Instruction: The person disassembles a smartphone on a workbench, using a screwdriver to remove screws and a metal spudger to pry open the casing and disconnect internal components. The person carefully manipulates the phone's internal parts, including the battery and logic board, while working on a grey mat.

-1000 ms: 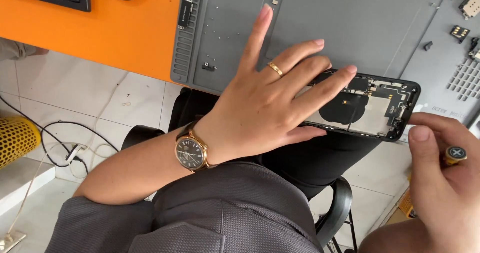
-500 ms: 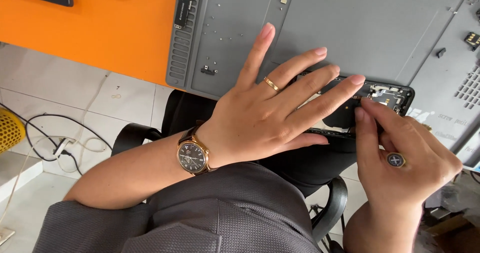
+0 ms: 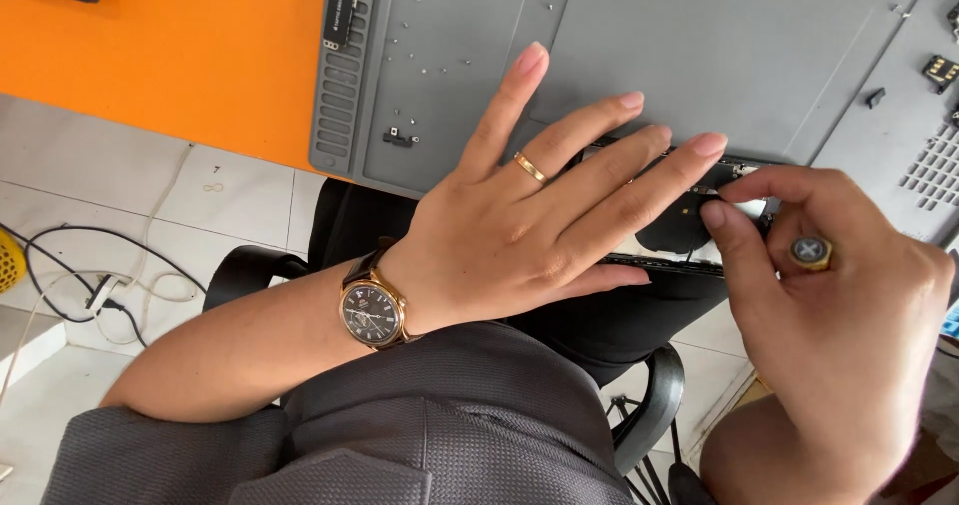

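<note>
Two hands, left hand (image 3: 519,235), right hand (image 3: 839,315), opened phone (image 3: 689,230)

My left hand (image 3: 529,225) lies flat, palm down, fingers spread and stretched forward, forearm bare across my lap. My right hand (image 3: 829,305) is curled, thumb and forefinger pinched together near the left fingertips.
</note>
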